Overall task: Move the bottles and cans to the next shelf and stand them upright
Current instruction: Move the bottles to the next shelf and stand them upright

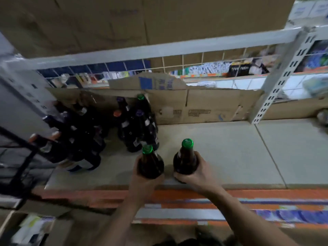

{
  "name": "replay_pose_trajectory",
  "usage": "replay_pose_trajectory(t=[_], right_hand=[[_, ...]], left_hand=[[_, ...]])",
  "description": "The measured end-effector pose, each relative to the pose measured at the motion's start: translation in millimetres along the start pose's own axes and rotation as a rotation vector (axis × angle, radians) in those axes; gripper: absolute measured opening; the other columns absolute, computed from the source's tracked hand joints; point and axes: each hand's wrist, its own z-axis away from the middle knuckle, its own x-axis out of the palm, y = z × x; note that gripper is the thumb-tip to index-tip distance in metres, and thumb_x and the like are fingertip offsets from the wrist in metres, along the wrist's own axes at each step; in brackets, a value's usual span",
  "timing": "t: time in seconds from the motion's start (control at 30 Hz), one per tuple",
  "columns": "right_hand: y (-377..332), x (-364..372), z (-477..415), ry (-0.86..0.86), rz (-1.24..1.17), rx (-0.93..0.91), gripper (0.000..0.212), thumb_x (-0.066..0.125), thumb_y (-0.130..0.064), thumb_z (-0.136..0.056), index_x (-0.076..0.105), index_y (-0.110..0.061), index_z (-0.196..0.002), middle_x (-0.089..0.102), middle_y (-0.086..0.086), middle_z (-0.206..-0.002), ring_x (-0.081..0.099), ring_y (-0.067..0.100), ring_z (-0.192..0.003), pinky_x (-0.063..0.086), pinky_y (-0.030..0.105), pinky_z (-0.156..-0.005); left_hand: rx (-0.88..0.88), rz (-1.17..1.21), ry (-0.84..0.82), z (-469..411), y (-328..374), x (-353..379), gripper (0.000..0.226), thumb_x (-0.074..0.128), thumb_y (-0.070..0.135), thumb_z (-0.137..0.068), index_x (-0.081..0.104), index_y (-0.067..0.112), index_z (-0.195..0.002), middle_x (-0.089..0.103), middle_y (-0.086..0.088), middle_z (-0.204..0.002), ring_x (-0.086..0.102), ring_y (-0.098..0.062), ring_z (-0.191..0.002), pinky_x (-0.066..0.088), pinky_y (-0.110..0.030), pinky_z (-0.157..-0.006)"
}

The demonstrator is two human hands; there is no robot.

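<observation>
Each of my hands grips a dark brown bottle with a green cap, both upright near the front edge of the pale shelf (230, 148). My left hand (142, 180) wraps the left bottle (150, 164). The right bottle (185, 160) is in my right hand (197, 174), a short gap from the other. Just behind the left one stands a cluster of upright dark bottles (140, 125). Farther left, several more dark bottles (78, 139) are crowded together, some leaning.
Flattened cardboard (195, 103) lines the back of the shelf. A white slotted upright post (276, 82) rises at the right. A black wire basket (16, 157) sits at the left edge. An orange price strip (248, 194) runs along the shelf front.
</observation>
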Motion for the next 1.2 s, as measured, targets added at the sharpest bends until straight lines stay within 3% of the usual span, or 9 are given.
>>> replay_pose_trajectory(t=[0.2,0.47,0.53,0.67,0.73,0.87,1.0,1.1,1.2], right_hand=[[-18.8,66.8,-12.0,-0.076,0.021,-0.007,0.064,0.090,-0.044,-0.055,0.059,-0.037,-0.111,0.072,-0.012,-0.102,0.067,0.000,-0.096,0.057,0.030,-0.081],[-24.0,106.3,-18.2,-0.072,0.031,-0.021,0.071,0.095,-0.041,-0.057,0.058,-0.031,-0.118,0.071,-0.008,-0.109,0.068,0.006,-0.102,0.058,0.040,-0.088],[-19.8,102.4,-17.2,-0.119,0.051,-0.048,0.076,0.098,-0.028,-0.062,0.054,-0.024,-0.125,0.067,-0.005,-0.115,0.066,0.005,-0.106,0.057,0.033,-0.088],[-15.9,96.5,-10.6,-0.161,0.151,-0.068,0.089,0.090,-0.063,-0.060,0.046,-0.040,-0.134,0.054,-0.008,-0.130,0.057,0.012,-0.119,0.054,0.038,-0.097],[-18.3,98.6,-11.7,-0.149,0.189,-0.066,0.086,0.088,-0.060,-0.063,0.044,-0.041,-0.134,0.055,-0.010,-0.132,0.057,0.009,-0.119,0.052,0.031,-0.097],[-26.4,105.4,-33.0,-0.128,0.246,-0.086,0.076,0.089,-0.034,-0.073,0.049,-0.030,-0.137,0.059,-0.003,-0.133,0.057,0.015,-0.122,0.047,0.026,-0.096],[-30.4,110.4,-52.5,-0.150,0.291,-0.082,0.083,0.084,-0.047,-0.072,0.048,-0.022,-0.143,0.058,0.003,-0.137,0.058,0.021,-0.124,0.051,0.041,-0.102],[-28.6,111.6,-57.6,-0.144,0.310,-0.078,0.086,0.079,-0.062,-0.069,0.048,-0.026,-0.142,0.060,0.000,-0.135,0.060,0.019,-0.119,0.053,0.040,-0.097],[-26.6,112.8,-58.2,-0.140,0.304,-0.087,0.087,0.078,-0.063,-0.069,0.049,-0.026,-0.142,0.060,0.001,-0.135,0.060,0.019,-0.118,0.053,0.040,-0.097]], left_hand=[[-0.105,-0.097,0.028,-24.2,-23.9,-54.9,0.083,0.093,0.013,-0.070,0.047,0.025,-0.138,0.066,0.006,-0.123,0.064,-0.016,-0.114,0.050,-0.043,-0.102],[-0.101,-0.027,0.048,-45.5,-54.3,-82.9,0.085,0.094,0.028,-0.053,0.056,0.017,-0.129,0.072,-0.001,-0.119,0.068,-0.023,-0.114,0.053,-0.058,-0.098],[-0.103,-0.021,0.007,-45.1,-59.6,-87.9,0.080,0.095,0.016,-0.054,0.056,0.025,-0.124,0.072,0.001,-0.117,0.069,-0.022,-0.112,0.058,-0.051,-0.095],[-0.091,-0.045,-0.070,-36.3,-57.5,-94.2,0.082,0.093,0.008,-0.066,0.049,0.028,-0.133,0.065,0.003,-0.124,0.066,-0.007,-0.108,0.055,-0.014,-0.081],[-0.042,-0.105,-0.073,-35.6,-57.2,-98.4,0.081,0.092,0.017,-0.071,0.048,0.027,-0.137,0.063,0.008,-0.126,0.063,-0.002,-0.109,0.050,-0.005,-0.079],[0.006,-0.138,-0.062,-48.7,-47.2,-103.8,0.073,0.092,0.032,-0.072,0.051,0.049,-0.130,0.061,0.018,-0.132,0.059,0.000,-0.122,0.053,-0.031,-0.099],[0.018,-0.094,-0.096,-71.6,-44.9,-105.2,0.101,0.094,0.049,-0.059,0.048,0.028,-0.147,0.058,0.013,-0.142,0.055,-0.018,-0.134,0.049,-0.049,-0.109],[0.015,-0.180,-0.124,-79.3,-40.8,-106.5,0.091,0.092,0.016,-0.072,0.045,0.012,-0.149,0.062,-0.001,-0.140,0.060,-0.021,-0.127,0.054,-0.021,-0.096],[0.013,-0.161,-0.130,-79.2,-37.5,-104.9,0.080,0.088,0.011,-0.078,0.048,0.010,-0.147,0.066,-0.002,-0.130,0.062,-0.017,-0.119,0.046,0.000,-0.075]])
